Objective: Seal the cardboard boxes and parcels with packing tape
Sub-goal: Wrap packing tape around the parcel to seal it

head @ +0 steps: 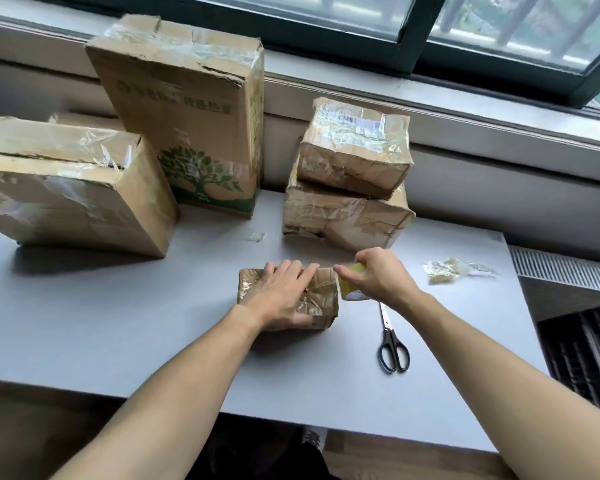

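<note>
A small crumpled cardboard parcel (323, 297) lies near the middle of the grey table (118, 323). My left hand (281, 294) lies flat on top of it, fingers straight and pressing down. Just to its right, my right hand (378, 275) grips a yellowish roll of packing tape (352, 284) held against the parcel's right end, the index finger stretched toward the parcel top. Most of the roll is hidden by the hand.
Black-handled scissors (392, 341) lie right of the parcel. Two stacked taped parcels (350, 188) stand behind it. A tall box with a green tree print (194, 133) and a large box (66, 188) stand at the left. Crumpled tape scraps (454, 270) lie at the right.
</note>
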A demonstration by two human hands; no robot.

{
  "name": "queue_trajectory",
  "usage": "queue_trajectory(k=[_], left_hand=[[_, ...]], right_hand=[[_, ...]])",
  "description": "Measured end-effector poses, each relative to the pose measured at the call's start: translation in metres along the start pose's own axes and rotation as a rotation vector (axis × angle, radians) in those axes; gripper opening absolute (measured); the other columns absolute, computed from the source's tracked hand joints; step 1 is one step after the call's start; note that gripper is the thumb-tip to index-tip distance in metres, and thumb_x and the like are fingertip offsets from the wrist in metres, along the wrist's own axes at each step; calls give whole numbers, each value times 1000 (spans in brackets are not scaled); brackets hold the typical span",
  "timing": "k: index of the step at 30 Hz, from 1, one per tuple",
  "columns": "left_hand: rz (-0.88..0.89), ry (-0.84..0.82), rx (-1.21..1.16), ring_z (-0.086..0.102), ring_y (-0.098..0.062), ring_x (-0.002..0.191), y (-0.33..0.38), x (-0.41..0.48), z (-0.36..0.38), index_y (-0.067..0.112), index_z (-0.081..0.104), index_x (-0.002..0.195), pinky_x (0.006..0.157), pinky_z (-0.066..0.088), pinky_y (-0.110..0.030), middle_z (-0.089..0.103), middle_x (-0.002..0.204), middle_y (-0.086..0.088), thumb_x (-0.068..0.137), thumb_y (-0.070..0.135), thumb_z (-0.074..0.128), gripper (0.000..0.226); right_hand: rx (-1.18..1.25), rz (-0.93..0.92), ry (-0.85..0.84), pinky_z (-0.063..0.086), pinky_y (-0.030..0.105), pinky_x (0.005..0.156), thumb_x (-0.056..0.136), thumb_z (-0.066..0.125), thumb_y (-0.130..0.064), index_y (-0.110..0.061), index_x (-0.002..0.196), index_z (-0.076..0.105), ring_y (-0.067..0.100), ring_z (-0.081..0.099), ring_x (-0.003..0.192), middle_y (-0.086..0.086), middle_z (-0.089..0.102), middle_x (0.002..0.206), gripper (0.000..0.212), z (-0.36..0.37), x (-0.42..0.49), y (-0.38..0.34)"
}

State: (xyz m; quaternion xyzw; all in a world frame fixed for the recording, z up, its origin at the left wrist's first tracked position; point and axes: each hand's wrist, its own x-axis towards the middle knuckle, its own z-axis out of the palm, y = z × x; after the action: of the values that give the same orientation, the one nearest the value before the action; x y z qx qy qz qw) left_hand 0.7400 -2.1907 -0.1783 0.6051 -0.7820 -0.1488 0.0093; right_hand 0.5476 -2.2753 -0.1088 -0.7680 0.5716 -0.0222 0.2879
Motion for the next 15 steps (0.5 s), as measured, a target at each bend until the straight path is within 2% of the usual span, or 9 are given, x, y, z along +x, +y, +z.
queue_trajectory(k=[3, 4, 7, 10, 13, 15], left_hand=[[0, -14, 12, 34, -23, 117, -2, 0, 1, 20, 4, 155, 102, 26, -43, 35, 123, -2, 78, 72, 49, 102], [3, -5, -2, 35, -22, 117, -3, -1, 2, 19, 9, 150, 100, 25, -41, 34, 122, -2, 76, 72, 47, 99], [18, 40, -70, 39, -21, 109, -2, -4, -1, 18, 30, 112, 90, 24, -36, 32, 113, 1, 71, 72, 46, 70], [12, 83, -162, 39, -19, 99, -2, -1, -5, 23, 36, 87, 89, 28, -37, 34, 102, 4, 68, 65, 67, 55], [1, 72, -170, 39, -20, 101, -4, 1, -5, 24, 37, 75, 91, 29, -37, 35, 99, 4, 68, 63, 71, 52], [-12, 88, -171, 41, -21, 99, -3, 0, -5, 23, 39, 75, 89, 30, -38, 37, 97, 4, 65, 69, 64, 53]], right_hand=[[-17, 2, 28, 56, 41, 61, 85, 69, -50, -15, 58, 51, 29, 65, 65, 2, 62, 57, 48, -1, -2, -1], [0, 3, 33, 55, 41, 60, 84, 70, -50, -15, 57, 49, 30, 64, 65, 3, 61, 56, 49, -1, -3, 0], [-10, -24, 43, 49, 40, 58, 84, 70, -51, -15, 55, 44, 29, 58, 61, 4, 54, 54, 53, -2, -6, 1], [-34, -51, 51, 45, 39, 55, 83, 70, -53, -15, 54, 40, 27, 47, 56, 1, 46, 50, 57, -1, -7, 0], [-47, -60, 50, 46, 39, 55, 83, 70, -54, -13, 54, 42, 25, 46, 54, 3, 47, 50, 57, 2, -7, 2], [-36, -64, 56, 47, 40, 56, 84, 70, -53, -12, 55, 44, 25, 47, 55, 4, 49, 51, 56, 3, -7, 2]])
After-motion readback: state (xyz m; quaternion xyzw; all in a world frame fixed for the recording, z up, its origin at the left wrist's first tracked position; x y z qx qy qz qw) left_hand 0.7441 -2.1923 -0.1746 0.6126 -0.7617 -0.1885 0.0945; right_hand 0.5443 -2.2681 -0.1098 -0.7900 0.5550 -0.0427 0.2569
